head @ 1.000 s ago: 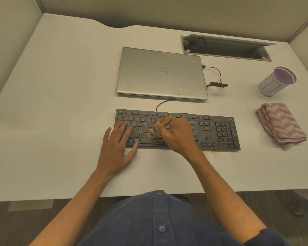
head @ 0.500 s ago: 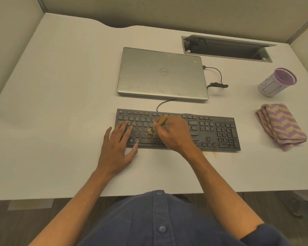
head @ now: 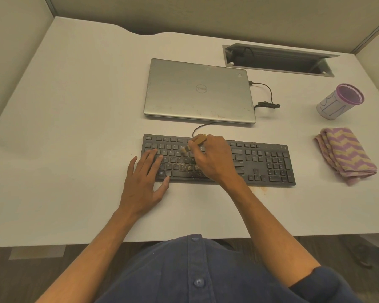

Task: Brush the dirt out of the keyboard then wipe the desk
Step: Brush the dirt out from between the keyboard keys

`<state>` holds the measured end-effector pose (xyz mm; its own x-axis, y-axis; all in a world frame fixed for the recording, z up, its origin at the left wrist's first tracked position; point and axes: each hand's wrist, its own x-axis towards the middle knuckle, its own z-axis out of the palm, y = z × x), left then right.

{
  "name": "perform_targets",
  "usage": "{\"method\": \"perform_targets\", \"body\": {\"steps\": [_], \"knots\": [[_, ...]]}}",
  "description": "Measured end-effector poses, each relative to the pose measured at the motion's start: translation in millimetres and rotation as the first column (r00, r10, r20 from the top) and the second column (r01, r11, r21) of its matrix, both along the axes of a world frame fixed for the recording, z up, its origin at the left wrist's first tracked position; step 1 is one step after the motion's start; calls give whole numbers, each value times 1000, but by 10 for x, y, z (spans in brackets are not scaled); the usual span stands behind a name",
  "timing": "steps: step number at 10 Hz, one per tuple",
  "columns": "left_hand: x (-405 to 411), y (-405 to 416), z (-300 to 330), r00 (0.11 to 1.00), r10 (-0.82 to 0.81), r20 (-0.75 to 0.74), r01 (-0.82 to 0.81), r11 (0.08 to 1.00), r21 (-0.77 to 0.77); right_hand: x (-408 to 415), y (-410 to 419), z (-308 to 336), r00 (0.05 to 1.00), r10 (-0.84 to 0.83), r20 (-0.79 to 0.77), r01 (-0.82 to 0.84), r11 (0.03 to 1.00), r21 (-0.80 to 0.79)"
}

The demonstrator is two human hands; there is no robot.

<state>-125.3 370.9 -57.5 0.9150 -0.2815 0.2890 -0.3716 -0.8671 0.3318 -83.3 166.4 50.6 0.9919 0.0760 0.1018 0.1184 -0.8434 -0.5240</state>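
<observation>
Two hands are sharing the work as we are clearing the keyboard (head: 219,160), and very little is shifting between the glimpses. On the left, our left hand (head: 143,180) is lying flat with straight, spread fingers on the keyboard's left end, its heel on the worktop (head: 53,127), and it is sitting just where it sat a second ago, so we are still pinning the board down. Toward the middle, our right hand (head: 212,159) is pinching the small tan brush (head: 195,142); over the last second we are carrying its bristles up from the lower letter rows toward the upper rows, and the handle is now pointing back toward the closed laptop (head: 199,91). Crumbs of dirt (head: 193,169) are lying on the keys near the space bar, with a rusty smear on the worktop just in front of the keyboard's right half, so we are judging the brushing to be only partly done. On the right, the folded striped cloth (head: 345,155) and the purple-rimmed cup (head: 339,101) are lying untouched, well apart from both hands, so the wiping is not yet started.
</observation>
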Motion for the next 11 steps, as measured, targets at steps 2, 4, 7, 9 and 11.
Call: {"method": "perform_targets", "body": {"steps": [2, 4, 7, 9, 11], "knots": [[-8, 1, 0, 1000, 4, 4, -4, 1000, 1, -13, 16, 35, 998, 39, -58, -45, 993, -110], [-5, -10, 7, 1000, 1, 10, -1, 1000, 1, -47, 24, 51, 998, 10, -58, -12, 999, -42], [-5, -8, 6, 1000, 1, 3, -1, 1000, 4, -18, 18, 68, 993, 27, -116, -35, 997, -63], [-11, 3, -2, 1000, 0, 2, 0, 1000, -5, -26, 86, 61, 994, 97, -41, -100, 991, -87], [-12, -3, 4, 1000, 4, 2, -4, 1000, -7, -36, 76, 1, 989, 143, -24, -144, 985, -94]]}}
